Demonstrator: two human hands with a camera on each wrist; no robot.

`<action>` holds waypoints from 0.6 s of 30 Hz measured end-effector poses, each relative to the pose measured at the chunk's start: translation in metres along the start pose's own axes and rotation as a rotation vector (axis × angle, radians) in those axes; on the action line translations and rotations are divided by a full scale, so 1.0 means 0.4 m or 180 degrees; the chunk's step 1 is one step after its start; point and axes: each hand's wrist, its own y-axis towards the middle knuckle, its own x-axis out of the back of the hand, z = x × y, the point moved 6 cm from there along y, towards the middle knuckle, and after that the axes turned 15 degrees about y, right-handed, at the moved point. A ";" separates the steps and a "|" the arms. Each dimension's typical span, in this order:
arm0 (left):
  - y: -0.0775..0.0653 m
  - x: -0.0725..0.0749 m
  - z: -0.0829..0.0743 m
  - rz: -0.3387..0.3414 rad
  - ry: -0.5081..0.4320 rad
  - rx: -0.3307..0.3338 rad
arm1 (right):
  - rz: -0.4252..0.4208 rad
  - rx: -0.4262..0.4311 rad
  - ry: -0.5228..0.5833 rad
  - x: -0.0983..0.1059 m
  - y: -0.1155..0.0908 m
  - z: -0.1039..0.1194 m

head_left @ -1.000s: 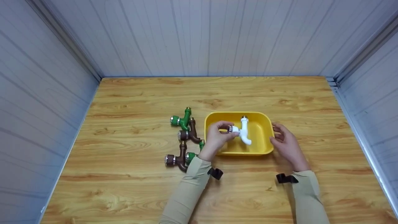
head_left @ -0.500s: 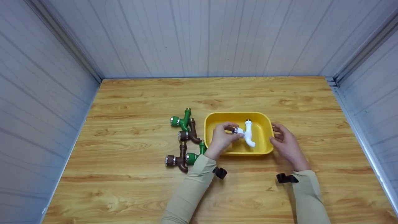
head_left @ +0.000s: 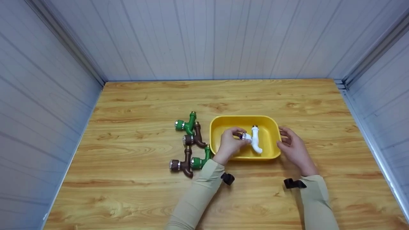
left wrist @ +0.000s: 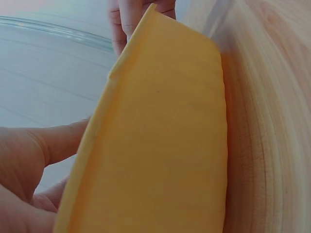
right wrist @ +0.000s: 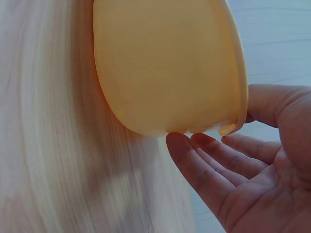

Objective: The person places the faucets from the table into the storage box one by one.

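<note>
In the head view a white plastic tap (head_left: 256,140) lies within the yellow basin (head_left: 213,135). My left hand (head_left: 230,142) pinches it by the knob (head_left: 246,136), with the spout pointing toward the near side. My right hand (head_left: 294,148) holds the basin's right end, its thumb at the rim. The right wrist view shows fingertips (right wrist: 182,143) against the outer wall (right wrist: 165,63). In the left wrist view the basin's wall (left wrist: 155,121) hides the tap and part of my left hand (left wrist: 24,165).
Left of the basin lie two green taps (head_left: 191,123) and two brown taps (head_left: 188,161), close together on the wooden table (head_left: 134,191). The nearer green tap (head_left: 201,160) is beside my left sleeve. Pale panel walls (head_left: 198,38) enclose the back and sides.
My left hand has moved the white tap slightly right and toward the near side, and apparently lower into the basin. My right hand has stayed in place.
</note>
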 end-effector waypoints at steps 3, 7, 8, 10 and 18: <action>0.001 -0.003 0.004 -0.0003 0.0042 0.0055 | 0.0011 0.0008 -0.0018 0.002 -0.001 0.001; 0.003 -0.006 0.009 0.0021 0.0115 0.0128 | 0.0012 0.0046 -0.0017 0.002 -0.003 0.006; 0.003 -0.006 0.010 0.0022 0.0129 0.0128 | 0.0008 0.0057 -0.0008 0.002 -0.003 0.006; 0.005 -0.008 0.011 0.0028 0.0142 0.0112 | 0.0000 0.0067 0.0001 0.002 -0.003 0.007; 0.008 -0.007 0.010 0.0003 0.0236 -0.0073 | 0.0016 0.0005 0.0095 0.001 -0.003 0.000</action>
